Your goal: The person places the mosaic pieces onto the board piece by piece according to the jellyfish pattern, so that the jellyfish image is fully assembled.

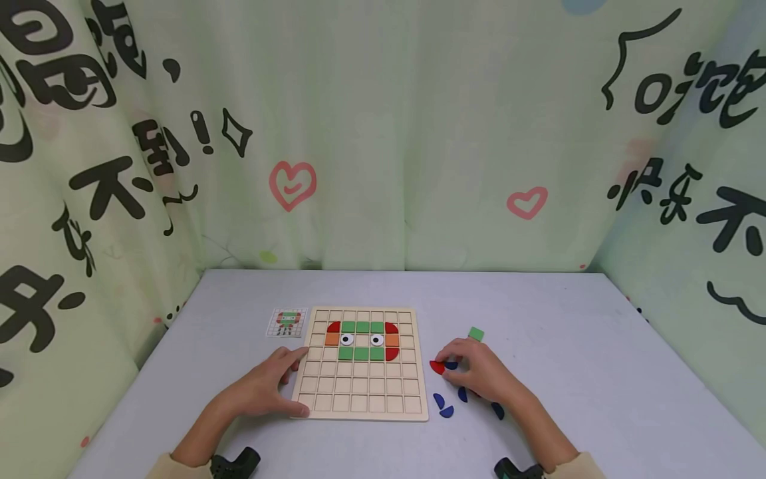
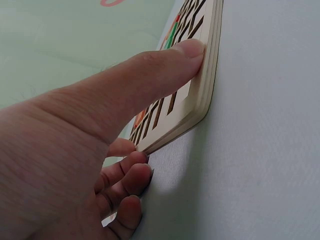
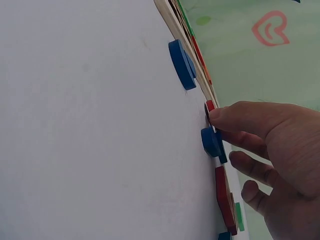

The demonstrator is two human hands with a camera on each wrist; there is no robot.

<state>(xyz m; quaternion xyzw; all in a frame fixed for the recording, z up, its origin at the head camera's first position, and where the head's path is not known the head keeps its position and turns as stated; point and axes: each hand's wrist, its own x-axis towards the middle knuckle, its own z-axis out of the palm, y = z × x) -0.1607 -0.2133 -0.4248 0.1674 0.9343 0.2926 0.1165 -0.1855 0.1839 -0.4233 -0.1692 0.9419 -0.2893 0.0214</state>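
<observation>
A wooden grid board (image 1: 362, 402) lies flat, with green, red and orange pieces and two eye pieces (image 1: 377, 340) set in its upper part. My left hand (image 1: 260, 386) rests at its left edge. The left thumb (image 2: 190, 48) lies straight on the near corner, and the index fingertip touches farther up that edge. Right of the board, my right hand (image 1: 479, 366) pinches a small red round-edged piece (image 1: 437, 367) between thumb and index finger. Blue half-round pieces (image 1: 446, 412) lie around that hand. A green square (image 1: 475, 333) lies just beyond its knuckles.
A small picture card (image 1: 288, 322) with a gridded figure lies left of the board's far corner. Another red piece (image 3: 225, 200) lies below the right hand in the right wrist view. A printed curtain (image 1: 371, 133) surrounds the white table (image 1: 538, 306) at the back and sides.
</observation>
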